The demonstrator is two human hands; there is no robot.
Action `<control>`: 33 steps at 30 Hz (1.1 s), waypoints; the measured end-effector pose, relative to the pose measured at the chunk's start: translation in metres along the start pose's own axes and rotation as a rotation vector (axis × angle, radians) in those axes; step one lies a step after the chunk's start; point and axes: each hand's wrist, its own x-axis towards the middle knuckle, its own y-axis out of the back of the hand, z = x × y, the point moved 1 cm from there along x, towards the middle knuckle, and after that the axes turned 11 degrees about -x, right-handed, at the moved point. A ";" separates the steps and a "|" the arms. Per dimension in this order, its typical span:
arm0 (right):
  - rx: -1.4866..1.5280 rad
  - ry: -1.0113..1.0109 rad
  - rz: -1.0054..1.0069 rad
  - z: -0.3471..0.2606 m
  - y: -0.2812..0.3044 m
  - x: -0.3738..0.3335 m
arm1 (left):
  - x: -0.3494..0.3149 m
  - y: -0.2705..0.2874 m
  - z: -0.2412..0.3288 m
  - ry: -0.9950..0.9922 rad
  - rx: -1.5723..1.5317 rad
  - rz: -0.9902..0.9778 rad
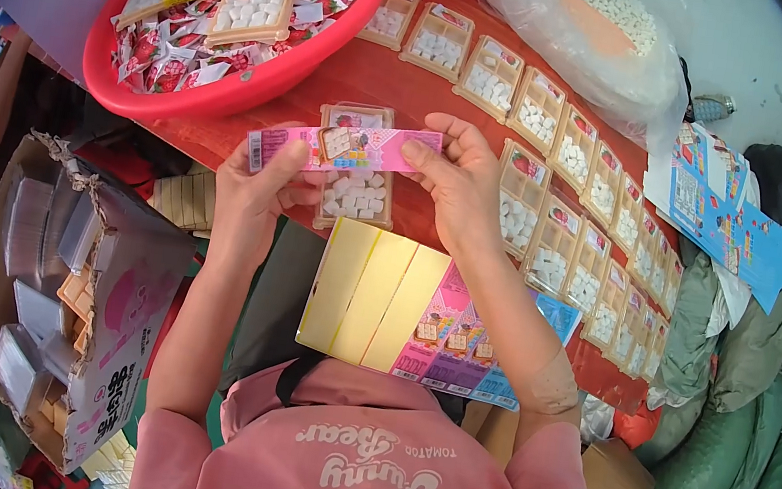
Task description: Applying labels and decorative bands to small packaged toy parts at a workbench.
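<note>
A pink printed sticker strip (345,145) is stretched between my two hands. My left hand (263,190) pinches its left end between thumb and fingers. At the other end, my right hand (451,178) pinches it the same way. Just beneath lies a small clear plastic tray (357,201) with white candy pieces in its larger compartment; the strip crosses over its middle, and I cannot tell whether they touch. A sticker sheet (383,299) rests at my lap, with bare yellow backing on its left part and pink, purple and blue labels on its right.
Rows of similar filled trays (537,115) run along the red table (306,100) to the right. A red basin (341,40) of strawberry-print packets, with labelled trays on top, stands back left. A plastic bag of white pieces (609,34) sits behind. A cardboard box (132,317) holds plastic trays.
</note>
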 end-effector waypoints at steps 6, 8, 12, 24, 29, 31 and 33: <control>-0.174 0.031 0.006 0.013 0.001 0.013 | 0.019 0.003 -0.007 -0.086 0.228 0.072; -0.268 0.026 0.011 0.014 0.001 0.018 | 0.021 0.001 -0.007 -0.124 0.293 0.075; -0.339 0.033 0.017 0.015 0.000 0.022 | 0.027 0.002 -0.010 -0.178 0.417 0.068; -0.739 0.138 0.059 0.025 0.000 0.030 | 0.026 0.003 -0.003 -0.196 0.891 0.070; -0.818 0.131 -0.008 0.020 -0.020 0.032 | 0.017 0.019 0.004 -0.197 0.853 0.126; -0.798 0.141 -0.042 0.025 -0.031 0.036 | 0.009 0.027 0.011 -0.202 0.815 0.165; -0.778 0.152 -0.082 0.025 -0.046 0.036 | -0.002 0.037 0.021 -0.177 0.815 0.200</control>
